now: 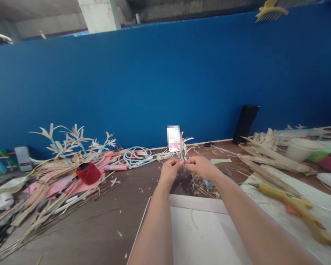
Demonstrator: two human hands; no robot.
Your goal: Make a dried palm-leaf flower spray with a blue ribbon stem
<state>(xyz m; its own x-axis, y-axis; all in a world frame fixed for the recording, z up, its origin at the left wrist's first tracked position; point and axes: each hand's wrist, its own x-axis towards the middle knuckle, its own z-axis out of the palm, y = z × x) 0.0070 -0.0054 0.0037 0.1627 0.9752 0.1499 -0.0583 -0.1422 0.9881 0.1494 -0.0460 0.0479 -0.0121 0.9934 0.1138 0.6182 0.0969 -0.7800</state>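
Observation:
Above the middle of the brown table, my left hand (171,170) and my right hand (200,166) meet with fingertips pinched together. Between them stands a handmade flower (185,144) of pale dried-husk strips, with a bit of light blue wrapping on its stem. Both hands grip the lower part of this flower; the fingers hide the exact spot. Just behind it, a phone with a lit screen (173,138) leans near the blue partition. Below my wrists lies a shallow white box (201,224), partly covered by my forearms. Husk scraps (200,187) are strewn beyond its rim.
At left, several finished husk flowers (78,140), a red thread spool (88,173), a coiled pale cable (136,156) and loose strips crowd the table. A yellow glue gun (289,202) rests on paper at right, near a cup (302,150). A black object (245,123) leans on the partition (154,84).

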